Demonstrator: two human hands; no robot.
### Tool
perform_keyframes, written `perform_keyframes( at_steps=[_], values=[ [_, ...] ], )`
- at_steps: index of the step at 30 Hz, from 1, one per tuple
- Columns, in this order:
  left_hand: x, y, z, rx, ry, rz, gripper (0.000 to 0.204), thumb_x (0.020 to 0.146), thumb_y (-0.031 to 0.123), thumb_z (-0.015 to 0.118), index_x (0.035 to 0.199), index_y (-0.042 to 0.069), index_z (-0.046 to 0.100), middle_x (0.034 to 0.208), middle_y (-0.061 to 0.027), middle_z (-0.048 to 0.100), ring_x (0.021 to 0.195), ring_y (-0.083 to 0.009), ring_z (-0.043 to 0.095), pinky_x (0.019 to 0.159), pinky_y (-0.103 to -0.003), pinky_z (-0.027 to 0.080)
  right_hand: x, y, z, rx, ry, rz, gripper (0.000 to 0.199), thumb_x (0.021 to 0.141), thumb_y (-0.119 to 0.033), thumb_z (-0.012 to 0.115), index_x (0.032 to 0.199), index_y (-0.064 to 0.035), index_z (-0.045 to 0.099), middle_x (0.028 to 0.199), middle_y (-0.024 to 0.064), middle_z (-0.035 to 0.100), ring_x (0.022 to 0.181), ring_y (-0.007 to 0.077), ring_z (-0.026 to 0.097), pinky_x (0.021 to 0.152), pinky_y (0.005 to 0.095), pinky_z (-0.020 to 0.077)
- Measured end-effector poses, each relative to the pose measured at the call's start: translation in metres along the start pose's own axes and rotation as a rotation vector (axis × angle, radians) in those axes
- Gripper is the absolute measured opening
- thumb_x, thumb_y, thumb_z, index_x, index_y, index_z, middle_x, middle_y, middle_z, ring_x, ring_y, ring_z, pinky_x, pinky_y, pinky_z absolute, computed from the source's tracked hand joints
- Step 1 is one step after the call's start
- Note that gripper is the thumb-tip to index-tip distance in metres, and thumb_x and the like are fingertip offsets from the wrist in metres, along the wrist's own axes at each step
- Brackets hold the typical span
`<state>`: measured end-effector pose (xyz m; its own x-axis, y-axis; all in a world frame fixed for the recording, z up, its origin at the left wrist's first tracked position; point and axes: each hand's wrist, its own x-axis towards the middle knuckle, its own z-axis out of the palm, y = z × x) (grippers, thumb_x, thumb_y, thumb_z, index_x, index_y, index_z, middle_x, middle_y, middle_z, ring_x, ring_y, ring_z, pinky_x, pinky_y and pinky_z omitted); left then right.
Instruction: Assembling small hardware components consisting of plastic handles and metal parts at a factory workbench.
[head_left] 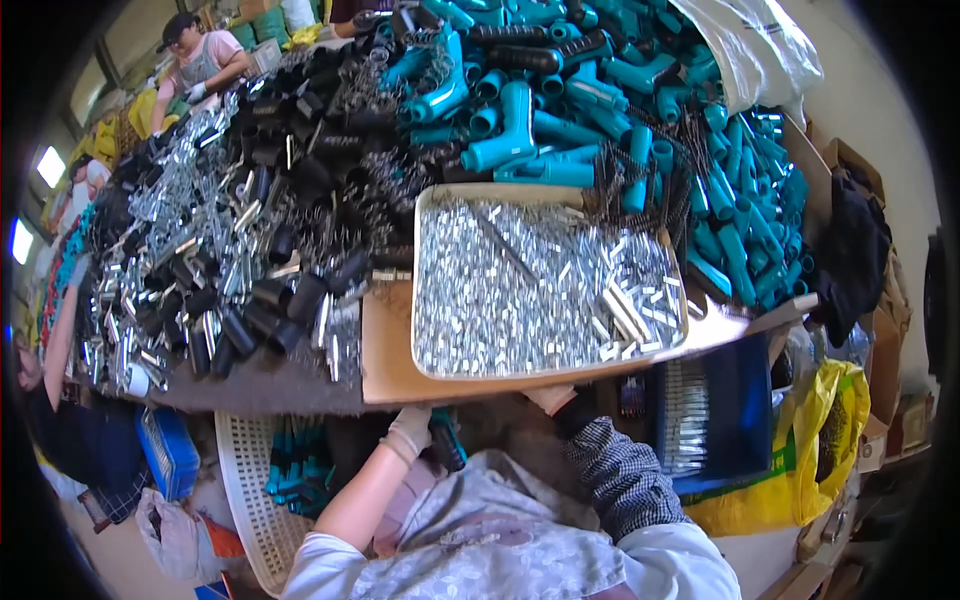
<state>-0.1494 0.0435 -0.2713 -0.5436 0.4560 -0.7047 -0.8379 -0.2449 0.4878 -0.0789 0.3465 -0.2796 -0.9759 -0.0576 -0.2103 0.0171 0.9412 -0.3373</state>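
Note:
At the table's front edge my left hand, in a pale glove, is closed against a teal and black handle that points down toward my lap. Its fingertips are partly hidden. My right hand, also pale-gloved, reaches under the edge of the cardboard, which hides its fingers. Just above both hands, a cream tray full of small shiny metal pieces rests on the cardboard. A few longer metal tubes lie on those pieces at the tray's right side.
Teal plastic housings are heaped behind the tray. Black sleeves and springs and metal parts cover the left. A white basket holds teal handles. A blue bin holds metal rods. A co-worker stands far left.

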Motion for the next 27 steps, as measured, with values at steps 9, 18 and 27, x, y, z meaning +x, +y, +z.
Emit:
perform_keyframes(
  at_steps=[9, 18, 27],
  values=[
    [0.147, 0.059, 0.034, 0.18, -0.143, 0.346, 0.071, 0.094, 0.052, 0.064, 0.15, 0.013, 0.046, 0.155, -0.0116, 0.045, 0.136, -0.0341, 0.049, 0.116, -0.046, 0.038, 0.102, 0.092, -0.037, 0.012, 0.198, 0.041, 0.046, 0.102, -0.039, 0.052, 0.133, -0.0077, 0.063, 0.132, 0.0182, 0.065, 0.118, 0.0373, 0.062, 0.107, 0.0518, 0.0437],
    [0.198, 0.036, 0.044, 0.662, -0.174, 0.464, 0.074, 0.092, 0.054, 0.066, 0.149, 0.012, 0.046, 0.155, -0.0126, 0.045, 0.136, -0.0342, 0.048, 0.116, -0.046, 0.039, 0.109, 0.129, -0.014, 0.087, 0.291, 0.072, 0.045, 0.102, -0.04, 0.05, 0.132, -0.0086, 0.064, 0.13, 0.019, 0.066, 0.115, 0.038, 0.063, 0.108, 0.0526, 0.0428],
    [0.205, 0.029, 0.045, 1.161, -0.186, 0.638, 0.077, 0.089, 0.055, 0.068, 0.149, 0.011, 0.046, 0.155, -0.0137, 0.046, 0.137, -0.0343, 0.048, 0.116, -0.046, 0.039, 0.124, 0.136, 0.019, 0.175, 0.422, 0.055, 0.045, 0.103, -0.041, 0.049, 0.131, -0.0096, 0.065, 0.128, 0.0198, 0.067, 0.112, 0.0387, 0.065, 0.109, 0.0533, 0.042]
  ],
)
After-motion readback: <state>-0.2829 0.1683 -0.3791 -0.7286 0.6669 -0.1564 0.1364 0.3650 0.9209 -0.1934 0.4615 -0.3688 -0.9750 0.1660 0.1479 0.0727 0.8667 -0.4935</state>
